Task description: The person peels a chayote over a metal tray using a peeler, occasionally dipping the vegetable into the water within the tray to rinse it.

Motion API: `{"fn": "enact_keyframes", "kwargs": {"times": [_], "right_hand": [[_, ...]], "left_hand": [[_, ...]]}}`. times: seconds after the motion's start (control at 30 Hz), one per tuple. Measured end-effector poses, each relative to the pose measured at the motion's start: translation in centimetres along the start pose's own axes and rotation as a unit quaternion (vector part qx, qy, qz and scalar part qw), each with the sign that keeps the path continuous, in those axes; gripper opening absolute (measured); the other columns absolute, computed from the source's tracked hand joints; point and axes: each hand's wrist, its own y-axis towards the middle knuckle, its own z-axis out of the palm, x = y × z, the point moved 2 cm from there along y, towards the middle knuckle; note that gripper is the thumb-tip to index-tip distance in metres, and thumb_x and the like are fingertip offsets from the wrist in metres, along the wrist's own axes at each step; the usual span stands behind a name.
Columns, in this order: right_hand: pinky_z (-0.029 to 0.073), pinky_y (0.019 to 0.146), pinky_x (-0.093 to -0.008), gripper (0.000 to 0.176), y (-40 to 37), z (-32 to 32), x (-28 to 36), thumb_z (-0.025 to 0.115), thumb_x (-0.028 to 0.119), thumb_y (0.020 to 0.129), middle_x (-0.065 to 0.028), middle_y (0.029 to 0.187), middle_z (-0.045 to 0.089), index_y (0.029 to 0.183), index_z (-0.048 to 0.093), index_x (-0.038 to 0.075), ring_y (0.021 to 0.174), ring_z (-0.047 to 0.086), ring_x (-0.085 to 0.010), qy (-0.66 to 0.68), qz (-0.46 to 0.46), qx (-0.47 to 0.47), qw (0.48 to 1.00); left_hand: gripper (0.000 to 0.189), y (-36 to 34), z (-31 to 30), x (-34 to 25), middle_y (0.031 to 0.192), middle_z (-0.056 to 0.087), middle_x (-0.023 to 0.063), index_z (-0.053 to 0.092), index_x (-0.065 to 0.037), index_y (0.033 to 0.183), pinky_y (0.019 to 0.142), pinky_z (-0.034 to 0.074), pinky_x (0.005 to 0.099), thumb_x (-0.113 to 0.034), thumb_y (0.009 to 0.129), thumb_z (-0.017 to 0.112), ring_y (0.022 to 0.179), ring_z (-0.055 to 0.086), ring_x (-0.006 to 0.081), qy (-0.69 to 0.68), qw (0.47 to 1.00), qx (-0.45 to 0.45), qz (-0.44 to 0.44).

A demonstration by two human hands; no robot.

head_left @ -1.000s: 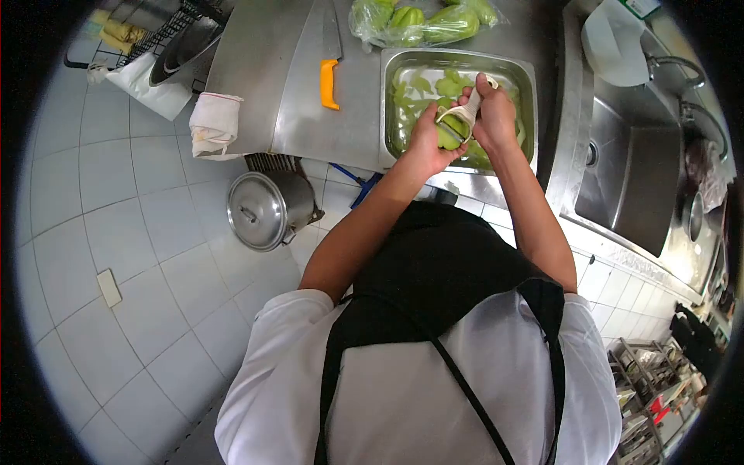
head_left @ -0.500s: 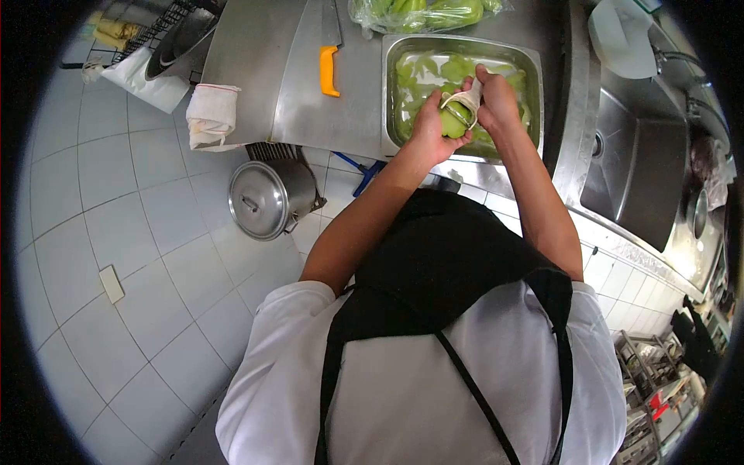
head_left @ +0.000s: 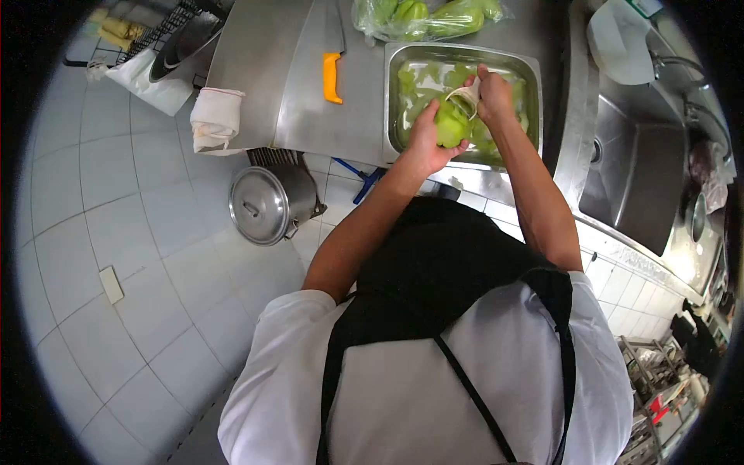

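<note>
My left hand cups a rounded, light green vegetable that looks like a chayote, fingers wrapped round its underside. In my right hand is a white peeler, its looped head against the vegetable's upper right side. Both hands are over a rectangular metal tray, where pale green pieces or peelings lie in what looks like liquid. The handle end of the peeler is partly hidden by my right fingers.
A clear plastic bag of green vegetables lies behind the tray. To the left are an orange-handled knife and a folded white cloth at the counter's edge. A steel sink is on the right; a lidded pot stands below.
The vegetable has turned and shows more of its surface in my left hand. The peeler has shifted slightly up over it. The camera view has moved a little.
</note>
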Motion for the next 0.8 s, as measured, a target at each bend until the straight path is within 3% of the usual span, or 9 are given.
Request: {"fn": "enact_keyframes", "kwargs": {"times": [0.07,0.17,0.2,0.23,0.33,0.43,0.57,0.67,0.8], "right_hand": [[0.051,0.05,-0.0403,0.026,1.0,-0.4,0.2,0.056,0.013,0.096,-0.0161,0.069,0.057,0.101,0.046,-0.011,0.059,0.06,-0.0256,-0.013,-0.014,-0.021,1.0],[0.051,0.051,-0.0388,0.028,3.1,-2.5,1.0,0.057,0.014,0.096,-0.0164,0.071,0.057,0.1,0.044,-0.009,0.061,0.062,-0.0249,-0.172,-0.177,-0.075,0.966],[0.051,0.051,-0.0368,0.024,2.7,-3.2,1.4,0.057,0.018,0.096,-0.0116,0.069,0.06,0.097,0.05,-0.005,0.059,0.061,-0.0223,-0.198,-0.231,-0.117,0.945],[0.051,0.052,-0.0361,0.024,2.6,-2.3,2.6,0.057,0.018,0.096,-0.0113,0.07,0.06,0.097,0.049,-0.004,0.059,0.061,-0.0213,-0.167,-0.251,-0.088,0.949],[0.052,0.055,-0.0332,0.022,-0.4,-1.0,3.6,0.058,0.018,0.096,-0.0101,0.078,0.062,0.099,0.047,-0.001,0.062,0.061,-0.0172,-0.11,-0.256,-0.018,0.96],[0.052,0.058,-0.0346,0.018,-2.2,1.4,6.2,0.053,0.012,0.099,-0.0106,0.079,0.059,0.11,0.045,0.0,0.064,0.06,-0.0191,-0.19,-0.349,0.061,0.916],[0.053,0.059,-0.0364,0.02,-5.5,2.8,7.0,0.054,0.018,0.1,-0.0117,0.081,0.058,0.107,0.047,0.001,0.065,0.06,-0.0215,-0.022,-0.122,0.055,0.991],[0.054,0.057,-0.0394,0.022,-4.9,1.9,4.5,0.054,0.02,0.1,-0.0118,0.079,0.057,0.107,0.047,0.001,0.063,0.058,-0.0224,0.051,0.01,0.086,0.995],[0.054,0.054,-0.0405,0.022,-5.2,1.1,1.4,0.056,0.018,0.099,-0.0127,0.077,0.057,0.105,0.046,0.0,0.06,0.057,-0.0221,0.049,0.027,0.049,0.997]], "left_hand": [[0.05,0.4,-0.8,0.0,0.117,0.059,0.0127,0.054,-0.013,0.124,0.074,0.049,0.0399,-0.054,0.096,0.048,0.098,0.054,0.0319,0.004,1.0,0.013,-0.002],[0.053,0.3,-1.6,-0.2,0.118,0.058,0.0144,0.053,-0.013,0.126,0.073,0.049,0.0383,-0.056,0.095,0.05,0.098,0.053,0.0339,0.007,0.999,0.026,-0.029],[0.055,0.3,-2.0,-0.3,0.118,0.057,0.0152,0.052,-0.014,0.128,0.073,0.05,0.0381,-0.056,0.093,0.052,0.098,0.051,0.0343,0.013,0.999,0.029,-0.034],[0.044,0.0,-2.0,-0.7,0.116,0.063,0.007,0.057,-0.019,0.122,0.077,0.049,0.0422,-0.053,0.095,0.053,0.103,0.057,0.0255,0.008,0.997,0.059,-0.054],[0.047,0.1,-2.7,-0.6,0.117,0.062,0.0088,0.056,-0.016,0.123,0.078,0.05,0.0437,-0.053,0.095,0.051,0.103,0.057,0.0267,-0.011,0.997,0.044,-0.057],[0.048,-0.3,-1.2,-0.8,0.118,0.061,0.0115,0.055,-0.013,0.124,0.078,0.051,0.0437,-0.052,0.097,0.048,0.102,0.056,0.0289,0.011,0.998,0.053,-0.032],[0.05,-0.9,-0.2,-0.8,0.119,0.061,0.0141,0.054,-0.009,0.125,0.077,0.053,0.0422,-0.05,0.099,0.044,0.1,0.056,0.0308,0.007,1.0,0.023,-0.02],[0.049,0.1,-0.7,-0.7,0.118,0.061,0.0138,0.055,-0.009,0.123,0.078,0.052,0.0428,-0.05,0.099,0.044,0.1,0.056,0.0304,-0.002,0.999,0.02,-0.031],[0.048,0.1,-0.7,-0.7,0.118,0.061,0.0136,0.055,-0.009,0.122,0.077,0.052,0.0433,-0.05,0.099,0.044,0.1,0.056,0.0303,0.005,0.999,0.047,-0.025]]}}
